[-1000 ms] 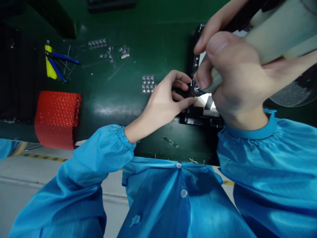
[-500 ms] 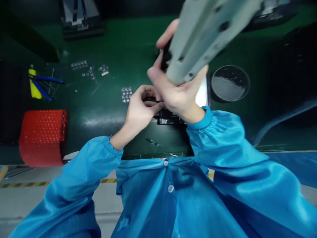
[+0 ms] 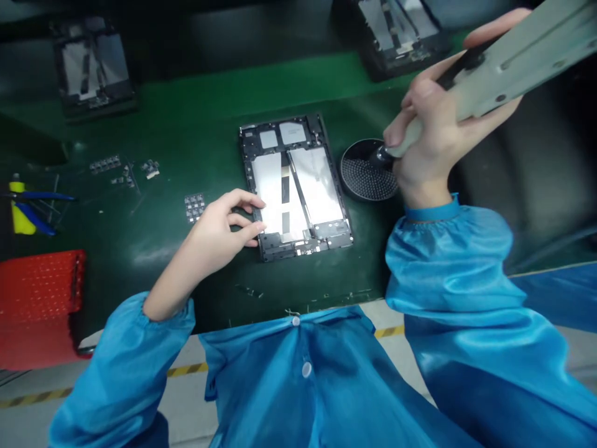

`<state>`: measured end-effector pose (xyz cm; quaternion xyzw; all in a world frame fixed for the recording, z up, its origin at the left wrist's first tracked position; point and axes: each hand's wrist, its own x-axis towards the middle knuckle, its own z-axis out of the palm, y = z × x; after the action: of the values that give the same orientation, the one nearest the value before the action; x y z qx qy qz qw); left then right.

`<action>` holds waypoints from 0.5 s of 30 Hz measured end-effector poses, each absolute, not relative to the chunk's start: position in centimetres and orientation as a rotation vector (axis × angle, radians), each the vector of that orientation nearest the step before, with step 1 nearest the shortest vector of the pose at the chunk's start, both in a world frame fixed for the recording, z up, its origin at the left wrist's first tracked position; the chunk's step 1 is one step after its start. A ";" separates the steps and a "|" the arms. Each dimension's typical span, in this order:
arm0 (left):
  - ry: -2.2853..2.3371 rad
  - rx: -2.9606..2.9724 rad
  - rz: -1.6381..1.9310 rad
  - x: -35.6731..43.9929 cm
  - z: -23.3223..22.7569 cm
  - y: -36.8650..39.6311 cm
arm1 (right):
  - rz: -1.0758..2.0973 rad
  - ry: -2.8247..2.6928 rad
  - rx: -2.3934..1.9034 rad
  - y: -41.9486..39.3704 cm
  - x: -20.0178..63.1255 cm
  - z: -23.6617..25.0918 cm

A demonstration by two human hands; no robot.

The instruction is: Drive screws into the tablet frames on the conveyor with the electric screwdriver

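An opened tablet chassis (image 3: 298, 186) with silver inner plates lies flat on the green mat. My left hand (image 3: 222, 230) rests at its lower left edge, fingertips touching the frame, holding nothing. My right hand (image 3: 431, 140) grips a grey electric screwdriver (image 3: 504, 59) whose tip points down at a round black screw dish (image 3: 366, 171) just right of the tablet. Both my arms are in blue sleeves.
A small grid of parts (image 3: 194, 206) lies left of my left hand, more small parts (image 3: 124, 168) farther back. Blue-handled cutters (image 3: 32, 205) and a red bubble-wrap pad (image 3: 40, 298) sit at the left. Two other opened tablets (image 3: 91, 65) (image 3: 396, 28) lie at the back.
My right hand has carried the screwdriver from over the tablet to the right, to the screw dish. The tablet is now uncovered. My left hand stays at its edge. The view has shifted.
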<state>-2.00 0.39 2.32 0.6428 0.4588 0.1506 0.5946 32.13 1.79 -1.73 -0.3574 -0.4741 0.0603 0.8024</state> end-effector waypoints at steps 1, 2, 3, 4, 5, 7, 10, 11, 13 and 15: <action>1.068 1.516 0.301 -2.0 2.5 0.8 | 0.130 -1.015 -0.759 1.9 32.4 -2.2; 1.066 1.528 0.271 -2.0 2.6 1.1 | 0.136 -1.017 -0.764 1.9 32.4 -2.4; 1.060 1.526 0.264 -2.1 2.6 1.3 | 0.145 -1.025 -0.779 1.8 32.2 -2.5; 1.052 1.513 0.272 -2.2 2.5 1.4 | 0.151 -1.032 -0.796 1.8 31.9 -2.5; 1.044 1.495 0.289 -2.3 2.3 1.4 | 0.157 -1.038 -0.810 1.7 31.7 -2.5; 1.033 1.463 0.321 -2.5 2.0 1.2 | 0.151 -1.046 -0.815 1.5 31.4 -2.3; 1.032 1.457 0.327 -2.7 2.0 0.9 | 0.133 -1.057 -0.789 1.6 31.5 -2.2; 1.035 1.461 0.320 -2.6 2.0 0.9 | 0.132 -1.064 -0.781 1.7 31.6 -2.3; 1.040 1.465 0.315 -2.5 2.2 1.0 | 0.134 -1.077 -0.769 2.0 31.8 -2.4; 1.039 1.459 0.314 -2.4 2.3 1.2 | 0.148 -1.087 -0.775 2.1 31.9 -2.5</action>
<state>-2.38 1.18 2.27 0.6330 0.4508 0.1363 0.6144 31.87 2.07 -2.48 -0.3589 -0.5037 0.0683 0.7828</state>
